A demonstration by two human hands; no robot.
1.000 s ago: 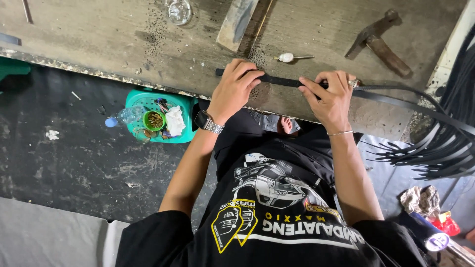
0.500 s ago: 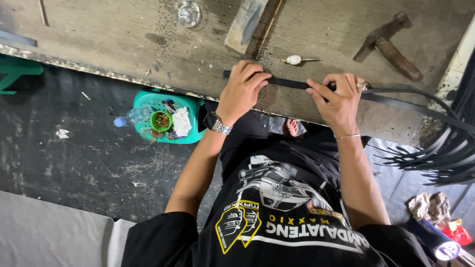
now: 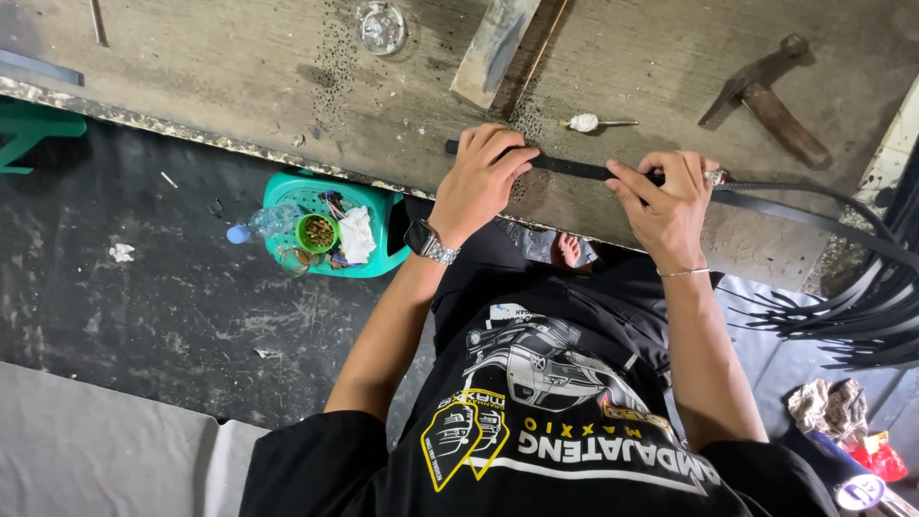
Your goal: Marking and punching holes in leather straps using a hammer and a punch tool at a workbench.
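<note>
On the workbench (image 3: 239,67), both hands' grip presses the black strap (image 3: 574,168) between left hand (image 3: 483,182) and right hand (image 3: 665,196)

Black tee w/ car graphic, steel watch (image 3: 428,242) (left wrist), thin bracelet (image 3: 685,273) right.

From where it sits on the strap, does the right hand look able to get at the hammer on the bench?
Probably yes. The right hand presses the black strap, and the hammer lies further up the workbench on that side, with only bare wood between. It would have to let go of the strap first.
</note>
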